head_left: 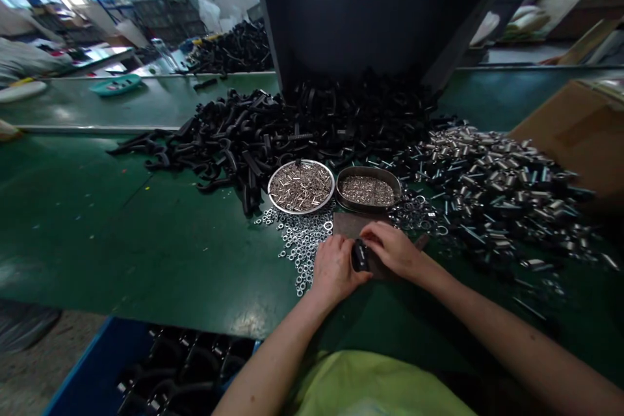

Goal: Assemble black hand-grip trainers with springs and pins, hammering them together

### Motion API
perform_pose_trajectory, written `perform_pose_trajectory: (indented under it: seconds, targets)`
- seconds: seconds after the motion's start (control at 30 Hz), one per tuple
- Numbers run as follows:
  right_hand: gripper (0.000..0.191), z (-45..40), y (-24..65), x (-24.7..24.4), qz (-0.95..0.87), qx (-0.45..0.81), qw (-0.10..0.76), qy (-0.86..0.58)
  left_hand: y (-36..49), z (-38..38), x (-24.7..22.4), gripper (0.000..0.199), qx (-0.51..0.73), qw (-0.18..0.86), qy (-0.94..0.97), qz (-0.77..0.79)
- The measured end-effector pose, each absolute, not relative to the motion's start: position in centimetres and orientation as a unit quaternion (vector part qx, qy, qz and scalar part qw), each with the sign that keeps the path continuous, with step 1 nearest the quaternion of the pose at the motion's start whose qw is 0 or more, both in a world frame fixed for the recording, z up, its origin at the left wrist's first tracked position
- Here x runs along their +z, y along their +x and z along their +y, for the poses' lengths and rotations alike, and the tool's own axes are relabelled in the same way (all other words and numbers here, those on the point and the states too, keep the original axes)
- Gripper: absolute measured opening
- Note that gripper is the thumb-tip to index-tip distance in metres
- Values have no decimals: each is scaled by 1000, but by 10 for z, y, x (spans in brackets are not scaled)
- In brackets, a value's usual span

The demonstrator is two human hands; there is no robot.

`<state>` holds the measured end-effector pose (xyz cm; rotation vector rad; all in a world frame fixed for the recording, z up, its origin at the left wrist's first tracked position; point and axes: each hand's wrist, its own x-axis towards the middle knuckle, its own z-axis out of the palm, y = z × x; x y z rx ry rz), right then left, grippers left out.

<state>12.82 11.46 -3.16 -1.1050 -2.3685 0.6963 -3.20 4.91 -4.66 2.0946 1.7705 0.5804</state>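
Observation:
Between my two hands a small black plastic part (pixel 359 256) rests over a flat metal plate (pixel 347 223) on the green table. My left hand (pixel 337 266) is closed round the part's left side, thumb toward me. The fingers of my right hand (pixel 390 248) pinch at its upper right end; whether they hold a smaller piece there is hidden. Just beyond stand a round white-rimmed dish (pixel 333 190) of small metal pins and an oval metal tin (pixel 400 187) of tiny metal pieces. Loose metal rings (pixel 298 240) lie scattered left of my left hand.
A heap of black plastic parts (pixel 234 136) spills from a large tipped grey bin (pixel 385 19). Metal sleeves and bolts (pixel 502 188) are piled on the right, beside a cardboard box (pixel 580 136). A blue crate (pixel 80 370) with black parts sits below the table's near edge.

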Motion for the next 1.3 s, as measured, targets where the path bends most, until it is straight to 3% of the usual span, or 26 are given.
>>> perform_pose_trajectory:
  seconds: [0.23, 0.37, 0.57, 0.63, 0.77, 0.9, 1.03, 1.3]
  targets:
    - [18, 104, 116, -32, -912, 137, 184, -340, -31, 48, -49, 54, 203, 148, 745, 618]
    - [22, 91, 121, -50, -934, 22, 224, -279, -30, 47, -51, 46, 204, 137, 745, 620]
    - [22, 118, 128, -34, -866, 126, 279, -396, -31, 42, -50, 66, 224, 135, 751, 607]
    - [24, 146, 125, -23, -843, 121, 241, -465, -31, 41, -48, 67, 207, 134, 760, 601]
    - [20, 207, 113, -15, -866, 88, 68, -488, -32, 42, -44, 66, 176, 128, 773, 596]
    - [17, 240, 102, -24, -871, 103, -2, -480, -33, 41, -42, 68, 170, 127, 782, 587]
    - [10, 243, 101, -29, -863, 98, -23, -495, -34, 40, -42, 67, 172, 127, 787, 579]
    - [17, 239, 114, -32, -836, 97, 9, -540, -33, 44, -48, 66, 195, 141, 779, 580]
